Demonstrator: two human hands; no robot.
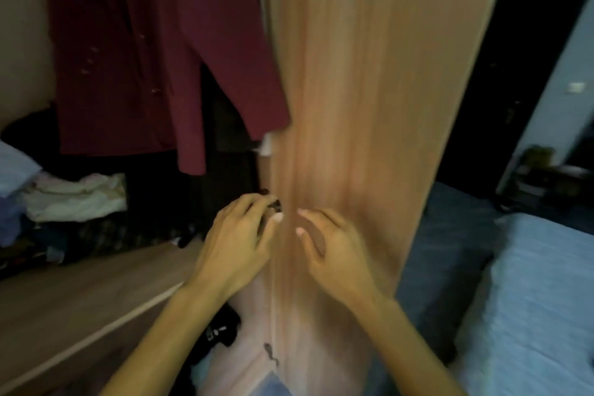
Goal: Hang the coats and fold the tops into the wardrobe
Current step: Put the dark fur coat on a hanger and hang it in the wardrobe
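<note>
A dark red coat (154, 51) hangs inside the open wardrobe at the upper left, one sleeve draped against the edge of the light wooden door (363, 106). My left hand (238, 244) is at the door's edge with its fingers curled on a small dark item, blurred and mostly hidden. My right hand (331, 251) is just to the right, fingers spread, in front of the door's face and holding nothing. Folded pale tops (77, 196) lie on a wardrobe shelf at the left.
A wooden shelf board (80, 299) runs across the lower left. Dark items (221, 328) lie below it. A bed with a light blue cover (540, 299) stands at the right. A dark doorway (520, 90) is behind the wardrobe door.
</note>
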